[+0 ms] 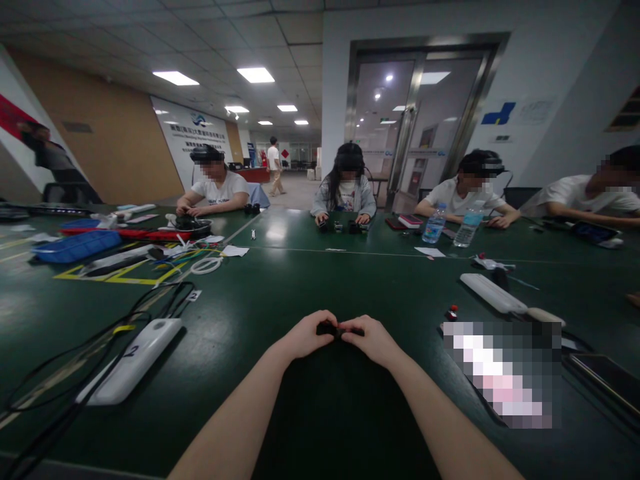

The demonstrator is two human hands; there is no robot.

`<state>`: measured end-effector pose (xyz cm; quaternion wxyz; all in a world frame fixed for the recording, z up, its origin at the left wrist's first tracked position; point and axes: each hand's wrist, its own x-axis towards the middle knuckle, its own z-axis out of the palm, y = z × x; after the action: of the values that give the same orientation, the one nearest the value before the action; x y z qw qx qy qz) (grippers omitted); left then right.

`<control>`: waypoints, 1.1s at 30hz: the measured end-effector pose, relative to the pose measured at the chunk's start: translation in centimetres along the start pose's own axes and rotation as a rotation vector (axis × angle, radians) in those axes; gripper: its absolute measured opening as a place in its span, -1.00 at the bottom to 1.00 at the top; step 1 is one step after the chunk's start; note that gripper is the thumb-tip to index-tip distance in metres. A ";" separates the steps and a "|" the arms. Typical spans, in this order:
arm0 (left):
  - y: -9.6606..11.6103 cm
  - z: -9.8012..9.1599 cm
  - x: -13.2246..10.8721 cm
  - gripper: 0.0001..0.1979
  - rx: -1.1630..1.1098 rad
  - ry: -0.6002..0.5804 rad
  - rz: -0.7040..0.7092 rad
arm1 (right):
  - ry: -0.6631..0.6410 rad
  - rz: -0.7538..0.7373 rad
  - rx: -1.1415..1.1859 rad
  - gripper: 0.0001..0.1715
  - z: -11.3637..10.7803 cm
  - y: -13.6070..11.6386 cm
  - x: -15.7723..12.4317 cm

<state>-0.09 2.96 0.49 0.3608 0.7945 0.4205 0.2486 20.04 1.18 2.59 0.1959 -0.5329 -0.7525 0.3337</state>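
Your left forearm (pixel 235 413) and right forearm (pixel 450 420) enter the view from the lower corners and converge at centre. Your left hand (pixel 305 337) and right hand (pixel 370 340) are both closed on a small black part (pixel 327 328), fingers curled around it from either side. Most of the part is hidden, so its exact form cannot be determined. Its long axis appears to run roughly left to right across your body, directly ahead of your chest. Its visible portion sits nearer your left hand, and a narrow reddish area shows at the meeting point of the two hands.

The part is held just above the green worktop (pixel 280 293). To your left, note the white power strip (pixel 131 360) marked "2", with black cable (pixel 73 360) lying beside it. To your right, a small red-and-black component (pixel 452 313) lies just beside a second white power strip (pixel 493 293). An area nearer your right hand is pixelated, and its contents cannot be identified.

Farther out on the left are a blue tray (pixel 75 247) and mixed wires (pixel 180 261). Across the worktop, a co-worker (pixel 345 190) has both hands at small dark items (pixel 340 227).
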 end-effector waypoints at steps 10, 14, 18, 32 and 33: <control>-0.8 0.2 0.2 -0.76 0.051 -0.012 0.054 | -0.022 -0.045 -0.009 -0.72 -0.1 0.1 0.3; -0.4 -0.1 0.0 -0.70 0.190 -0.073 0.094 | 0.033 -0.032 0.032 -0.68 0.1 0.9 0.3; -0.9 -1.4 -0.4 -0.67 0.398 0.001 0.036 | 0.178 0.027 0.186 -0.63 0.3 2.6 0.4; -10.3 -11.8 -7.0 -0.59 0.707 0.866 -0.914 | 0.491 0.238 0.234 -0.68 -1.0 5.0 1.0; -10.3 -11.8 -7.0 -0.59 0.714 0.883 -0.916 | 0.495 0.243 0.234 -0.68 -1.1 5.2 1.0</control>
<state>-17.03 5.33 -0.89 -0.0560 0.4337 0.8726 0.2178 23.85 3.48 -0.39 0.3919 -0.6581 -0.5692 0.2990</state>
